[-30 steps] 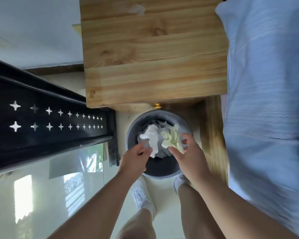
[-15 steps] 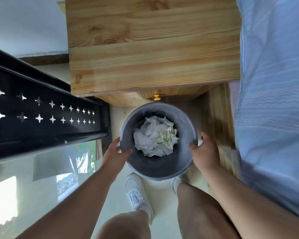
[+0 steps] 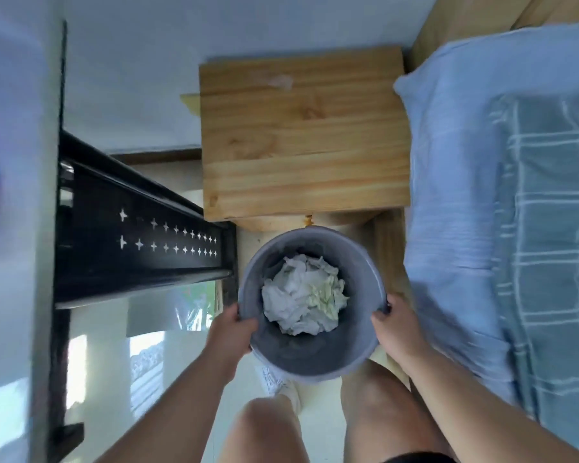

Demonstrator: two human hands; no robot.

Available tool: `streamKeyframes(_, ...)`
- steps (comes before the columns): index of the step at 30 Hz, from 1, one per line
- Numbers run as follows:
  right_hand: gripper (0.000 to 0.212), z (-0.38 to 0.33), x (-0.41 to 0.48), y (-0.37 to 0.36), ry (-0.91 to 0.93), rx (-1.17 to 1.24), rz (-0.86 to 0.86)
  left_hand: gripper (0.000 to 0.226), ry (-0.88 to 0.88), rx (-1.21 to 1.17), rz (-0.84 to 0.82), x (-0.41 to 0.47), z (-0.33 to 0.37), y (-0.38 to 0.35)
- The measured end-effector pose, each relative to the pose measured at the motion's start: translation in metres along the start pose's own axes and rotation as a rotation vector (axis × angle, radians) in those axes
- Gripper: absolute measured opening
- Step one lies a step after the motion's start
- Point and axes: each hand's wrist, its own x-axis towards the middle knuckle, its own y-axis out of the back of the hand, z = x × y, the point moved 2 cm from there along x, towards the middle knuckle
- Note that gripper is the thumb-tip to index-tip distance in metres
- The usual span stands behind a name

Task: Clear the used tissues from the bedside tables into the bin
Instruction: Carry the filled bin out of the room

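Where the lower edge cuts off both forearms, the left hand (image 3: 229, 332) and right hand (image 3: 398, 325) hold opposite sides of the grey bin (image 3: 315, 365), each grip curled on its rim, thumb over it, fingers hidden behind the wall. Crumpled tissues (image 3: 301, 295) lie inside, covering the bottom. White shoe (image 3: 278, 384) partly hidden beneath. Beyond: wooden counter (image 3: 301, 145), with a pale smudge (image 3: 281, 81) too blurred to identify. Bed (image 3: 465, 195) at right, cut off.
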Motion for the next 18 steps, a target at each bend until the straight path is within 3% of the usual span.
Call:
streamKeyframes(10,0.025,-0.145,-0.178,0.148,0.203,0.028,0.029,0.028,-0.096,-0.055,-0.037,-0.215,0.092,0.067)
streamKeyframes(18,0.035,-0.190,-0.301,0.206,0.304,0.187,0.136,0.032,-0.283,-0.031,-0.191,-0.320,0.133,0.109)
